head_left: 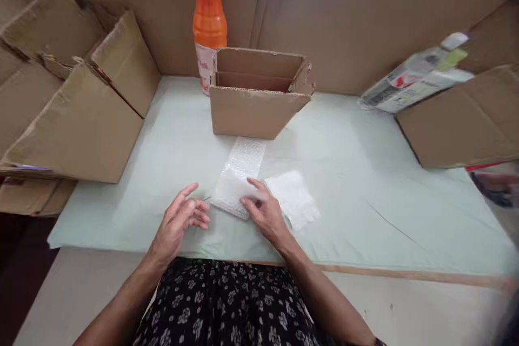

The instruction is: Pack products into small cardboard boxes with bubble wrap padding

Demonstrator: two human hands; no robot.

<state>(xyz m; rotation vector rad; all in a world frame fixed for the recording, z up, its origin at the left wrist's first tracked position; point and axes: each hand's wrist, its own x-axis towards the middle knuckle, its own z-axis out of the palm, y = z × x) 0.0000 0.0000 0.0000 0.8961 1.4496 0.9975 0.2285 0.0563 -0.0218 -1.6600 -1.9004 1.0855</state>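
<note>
Pale green sheeting is spread over the tabletop (365, 184), which is walled at the far side by brown cardboard. A strip of bubble wrap (237, 175) is laid near the middle, just in front of an open cardboard box (257, 97). The wrap's near end is pressed down by the right hand (265, 213), fingers extended, nothing gripped. The left hand (180, 221) is held open just left of the wrap, empty. An orange bottle (208, 16) is stood behind the box.

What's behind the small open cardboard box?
An orange bottle with an orange cap stands behind the small open cardboard box; its base is hidden by the box. Beyond is a cardboard wall.
</note>
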